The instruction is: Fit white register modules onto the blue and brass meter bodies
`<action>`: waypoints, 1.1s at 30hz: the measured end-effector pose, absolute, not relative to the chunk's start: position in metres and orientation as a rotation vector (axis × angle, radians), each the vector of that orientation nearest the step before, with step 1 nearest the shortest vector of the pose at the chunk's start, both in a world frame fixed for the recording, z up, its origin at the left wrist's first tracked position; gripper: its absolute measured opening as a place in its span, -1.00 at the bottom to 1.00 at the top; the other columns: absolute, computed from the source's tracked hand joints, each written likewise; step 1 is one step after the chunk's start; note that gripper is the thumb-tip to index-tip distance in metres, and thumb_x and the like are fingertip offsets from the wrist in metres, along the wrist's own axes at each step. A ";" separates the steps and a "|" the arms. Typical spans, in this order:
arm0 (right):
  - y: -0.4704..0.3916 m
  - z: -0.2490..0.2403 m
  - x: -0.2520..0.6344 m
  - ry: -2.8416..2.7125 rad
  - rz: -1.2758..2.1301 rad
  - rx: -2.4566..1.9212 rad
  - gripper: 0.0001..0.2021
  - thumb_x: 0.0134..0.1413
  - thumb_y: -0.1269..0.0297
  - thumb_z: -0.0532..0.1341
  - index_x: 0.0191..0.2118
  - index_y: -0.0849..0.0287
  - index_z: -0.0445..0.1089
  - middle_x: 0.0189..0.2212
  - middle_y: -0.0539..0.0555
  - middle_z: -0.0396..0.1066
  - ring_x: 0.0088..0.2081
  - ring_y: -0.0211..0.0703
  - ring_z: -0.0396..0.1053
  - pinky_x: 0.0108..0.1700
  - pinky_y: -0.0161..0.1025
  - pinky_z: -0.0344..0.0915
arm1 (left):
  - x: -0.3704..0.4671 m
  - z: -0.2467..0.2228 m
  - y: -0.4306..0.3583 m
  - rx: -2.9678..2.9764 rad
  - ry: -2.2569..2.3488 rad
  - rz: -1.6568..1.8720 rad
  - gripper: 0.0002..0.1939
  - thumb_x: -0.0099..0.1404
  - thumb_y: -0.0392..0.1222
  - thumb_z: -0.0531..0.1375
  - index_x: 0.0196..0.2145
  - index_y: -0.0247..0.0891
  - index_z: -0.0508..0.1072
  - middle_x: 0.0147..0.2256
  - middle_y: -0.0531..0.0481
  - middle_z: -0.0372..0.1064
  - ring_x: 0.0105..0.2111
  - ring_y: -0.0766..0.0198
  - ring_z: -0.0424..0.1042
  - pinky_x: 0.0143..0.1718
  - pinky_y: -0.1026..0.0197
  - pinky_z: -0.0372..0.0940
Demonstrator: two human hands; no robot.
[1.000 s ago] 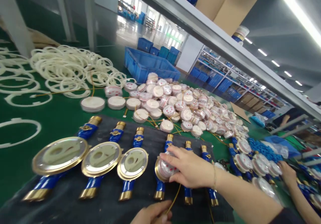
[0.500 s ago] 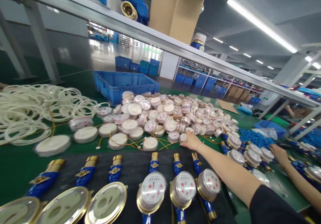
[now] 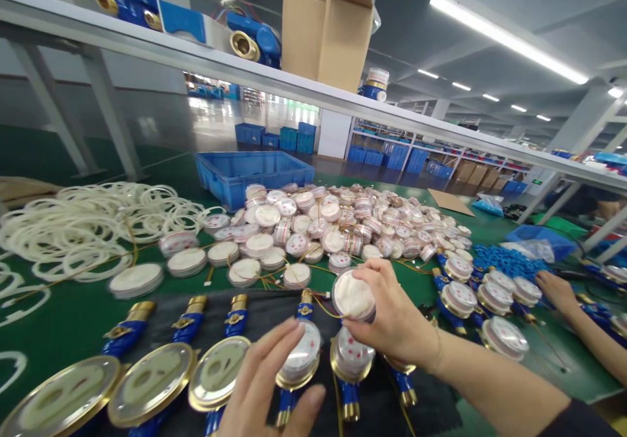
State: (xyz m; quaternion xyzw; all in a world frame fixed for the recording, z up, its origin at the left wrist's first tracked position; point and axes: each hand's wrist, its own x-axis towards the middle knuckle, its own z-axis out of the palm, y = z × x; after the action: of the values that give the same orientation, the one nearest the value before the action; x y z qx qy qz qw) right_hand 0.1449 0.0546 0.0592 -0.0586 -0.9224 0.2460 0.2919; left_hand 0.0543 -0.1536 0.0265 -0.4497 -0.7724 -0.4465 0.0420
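Your right hand grips a round meter register (white underside showing); left hand spread wide, empty.

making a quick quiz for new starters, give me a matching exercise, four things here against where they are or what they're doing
1. open tan cardboard box
2. open blue plastic crate
3. off-white plastic rings
4. right hand

A. gripping a round white-faced disc
B. heaped on the left of the green tabletop
C. up on the grey shelf
D. behind the pile of round discs

Pairs: 1-C, 2-D, 3-B, 4-A
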 end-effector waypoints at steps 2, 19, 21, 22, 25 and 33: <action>0.041 0.067 0.152 -2.366 0.660 -0.130 -0.39 -0.17 0.38 0.30 0.04 0.13 0.06 -0.05 0.18 0.07 0.04 0.01 0.12 0.09 -0.04 0.19 | 0.052 0.041 -0.133 -1.522 -2.356 -1.207 -0.41 0.24 -0.09 0.15 0.18 -0.14 0.05 0.16 -0.15 0.10 0.17 0.05 0.10 0.15 -0.08 0.12; -0.008 0.069 0.213 -1.883 1.792 -0.317 -0.12 -0.32 0.05 0.45 0.17 -0.04 0.05 0.09 0.10 0.20 0.09 0.01 0.22 0.17 -0.08 0.13 | 0.095 0.095 -0.142 -1.340 -2.517 -1.714 -0.73 0.16 0.00 0.21 -0.18 -0.07 0.49 -0.35 0.11 0.53 -0.40 0.30 0.49 -0.38 0.39 0.36; -0.014 0.074 0.216 -1.759 1.979 -0.244 -0.14 -0.23 0.13 0.43 0.19 -0.05 -0.01 0.12 0.10 0.19 0.11 -0.04 0.22 0.16 -0.15 0.14 | 0.096 0.100 -0.146 -1.304 -2.479 -1.664 -0.77 0.15 0.01 0.21 -0.23 -0.04 0.52 -0.39 0.14 0.53 -0.43 0.31 0.49 -0.42 0.42 0.36; -0.017 0.077 0.218 -1.712 2.035 -0.219 -0.15 -0.20 0.17 0.43 0.19 -0.05 -0.03 0.11 0.10 0.20 0.10 -0.06 0.23 0.14 -0.18 0.16 | 0.097 0.101 -0.147 -1.292 -2.480 -1.660 -0.78 0.15 0.01 0.22 -0.24 -0.03 0.53 -0.41 0.14 0.53 -0.45 0.32 0.49 -0.44 0.43 0.35; -0.023 0.081 0.220 -1.628 2.081 -0.240 -0.13 -0.24 0.15 0.44 0.18 -0.06 -0.05 0.04 0.09 0.26 0.02 -0.11 0.30 0.07 -0.26 0.22 | 0.099 0.103 -0.149 -1.280 -2.510 -1.700 -0.81 0.15 0.01 0.21 -0.31 -0.05 0.55 -0.48 0.15 0.51 -0.55 0.36 0.45 -0.54 0.45 0.32; -0.025 0.073 0.221 -1.621 1.968 -0.364 -0.05 -0.44 -0.10 0.40 0.15 -0.08 -0.01 -0.06 0.00 0.26 -0.08 -0.20 0.31 0.02 -0.36 0.21 | 0.103 0.095 -0.150 -1.336 -2.488 -1.757 -0.80 0.20 -0.02 0.18 -0.32 -0.12 0.55 -0.48 0.14 0.50 -0.54 0.39 0.42 -0.53 0.48 0.28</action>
State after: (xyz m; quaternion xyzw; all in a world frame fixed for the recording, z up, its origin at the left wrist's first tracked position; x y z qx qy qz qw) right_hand 0.2207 -0.0245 0.0729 -0.1359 -0.6044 0.7336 0.2794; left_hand 0.1029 -0.1502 0.0951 -0.4001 -0.7448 -0.5260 -0.0923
